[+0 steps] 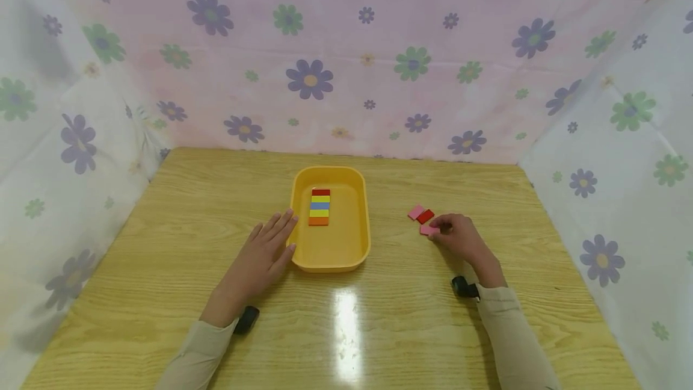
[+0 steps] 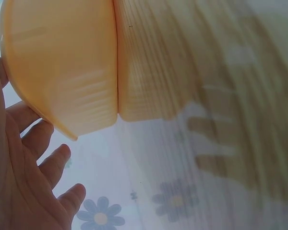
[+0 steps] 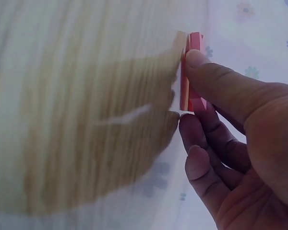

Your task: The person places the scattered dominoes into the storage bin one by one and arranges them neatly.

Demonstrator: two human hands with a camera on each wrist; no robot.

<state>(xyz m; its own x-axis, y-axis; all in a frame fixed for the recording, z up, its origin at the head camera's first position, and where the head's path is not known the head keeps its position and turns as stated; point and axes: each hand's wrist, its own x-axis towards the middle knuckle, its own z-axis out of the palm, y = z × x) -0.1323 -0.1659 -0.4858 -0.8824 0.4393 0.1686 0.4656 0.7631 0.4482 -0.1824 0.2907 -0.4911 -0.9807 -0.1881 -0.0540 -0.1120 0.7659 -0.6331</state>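
Note:
My left hand [image 1: 260,260] rests with straight, spread fingers against the left side of a yellow plastic tray [image 1: 349,227]; in the left wrist view, the fingertips touch its rim [image 2: 20,93]. Inside the tray a column of flat tiles lies edge to edge: red [image 1: 321,192], yellow, blue [image 1: 320,206], yellow and orange [image 1: 318,221]. To the right of the tray, my right hand [image 1: 464,241] pinches a pink tile [image 1: 425,230] at its right end, low over the table. Just beyond it lie a red tile [image 1: 426,216] and another pink tile [image 1: 415,212].
The wooden table [image 1: 395,318] extends around the tray. A flowered cloth [image 1: 346,47] hangs behind the table and along both sides. Black wrist cameras sit below the left wrist [image 1: 246,320] and the right wrist [image 1: 464,287].

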